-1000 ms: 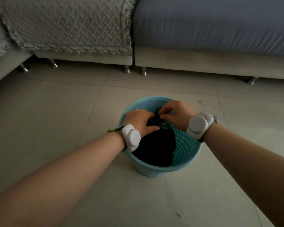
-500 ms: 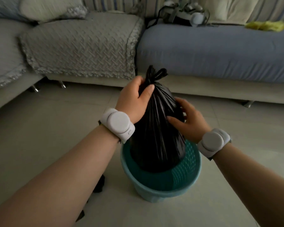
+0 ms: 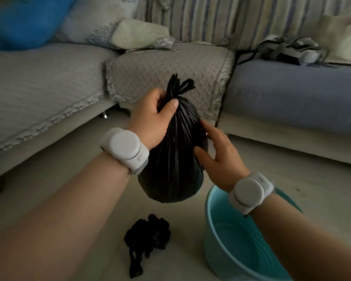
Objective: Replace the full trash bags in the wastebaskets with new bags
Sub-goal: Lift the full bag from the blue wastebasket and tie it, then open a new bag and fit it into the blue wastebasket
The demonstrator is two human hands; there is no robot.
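The tied black trash bag (image 3: 170, 169) has come fully out of the wastebasket (image 3: 247, 246) since half a second ago, when its bottom still sat inside the rim. It now hangs in the air, up and to the left of the basket and clear of it.

The left hand (image 3: 156, 118) is clenched round the gathered neck of the bag just below the knot, with the thumb pressed across the front of the pleated plastic. It bears the bag's weight. The right hand (image 3: 219, 153) lies against the bag's right side with its fingers spread and fairly straight, touching the plastic without closing on it. Each wrist carries a white round band, the left wrist band (image 3: 126, 149) and the right wrist band (image 3: 249, 191).

The teal wastebasket stands on the pale tiled floor (image 3: 304, 179) at lower right, under the right forearm, and its mesh inner wall shows. To its left, a crumpled black bag (image 3: 148, 234) lies on the floor below the hanging one.

Behind them runs a sofa with a grey quilted cover (image 3: 160, 72) and a blue-grey seat cushion (image 3: 292, 94).
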